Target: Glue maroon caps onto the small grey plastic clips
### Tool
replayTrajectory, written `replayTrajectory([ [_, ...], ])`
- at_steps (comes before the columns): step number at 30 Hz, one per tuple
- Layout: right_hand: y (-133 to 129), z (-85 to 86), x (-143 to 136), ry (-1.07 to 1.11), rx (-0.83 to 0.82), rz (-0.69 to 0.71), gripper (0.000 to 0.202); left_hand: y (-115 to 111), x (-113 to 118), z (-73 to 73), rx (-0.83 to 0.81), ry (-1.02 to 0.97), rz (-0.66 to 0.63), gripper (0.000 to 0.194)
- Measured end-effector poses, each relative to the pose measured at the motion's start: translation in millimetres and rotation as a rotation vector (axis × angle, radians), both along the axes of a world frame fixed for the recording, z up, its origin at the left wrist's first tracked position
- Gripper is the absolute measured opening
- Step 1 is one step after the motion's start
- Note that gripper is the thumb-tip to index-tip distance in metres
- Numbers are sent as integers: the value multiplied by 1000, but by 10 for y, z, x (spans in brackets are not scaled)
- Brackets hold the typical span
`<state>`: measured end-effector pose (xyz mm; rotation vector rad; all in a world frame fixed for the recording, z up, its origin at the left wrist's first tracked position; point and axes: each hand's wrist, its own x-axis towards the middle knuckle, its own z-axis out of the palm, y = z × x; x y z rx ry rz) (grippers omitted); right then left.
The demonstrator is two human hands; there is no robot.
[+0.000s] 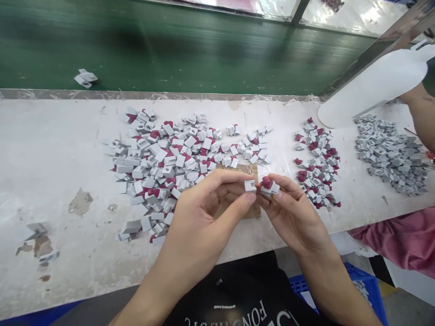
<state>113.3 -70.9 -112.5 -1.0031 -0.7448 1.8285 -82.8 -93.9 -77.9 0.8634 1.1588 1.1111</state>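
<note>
Between the thumb and fingers of my left hand [204, 217] is a small light-grey plastic block [250, 186] with a notch in it. My right hand [299, 215] pinches a grey plastic piece with a dark-red part [269, 186] on top. The two pieces are close together, with a narrow gap between them. Left of my hands spreads a large pile of grey and dark-red plastic pieces [166, 163]. A narrower pile of grey pieces with dark-red parts [317, 158] lies to the right. Brown tape [253, 213] on the tabletop shows partly behind my hands.
A green conveyor belt [190, 59] runs behind the white table [84, 149], with a few grey pieces [85, 78] on it. At right are a heap of grey pieces [392, 154], a white panel [377, 86] and another person's arm [419, 115]. A blue crate [372, 290] stands below.
</note>
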Motion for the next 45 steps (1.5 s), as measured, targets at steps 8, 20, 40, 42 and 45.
replayTrajectory([
  [8,0,7,0,-90,103,-14,16,34,-9,-81,39,21,-21,10],
  [20,-52,40,42,-361,378,90,16,-45,-169,-119,223,351,-135,12],
  [40,277,74,75,-784,378,94,29,2396,-1065,-208,28,907,151,7],
  [42,250,121,-17,-789,356,100,29,2631,-1021,-292,-12,920,138,8],
  [45,203,164,-86,-831,345,92,28,2780,-991,-312,-62,976,132,16],
])
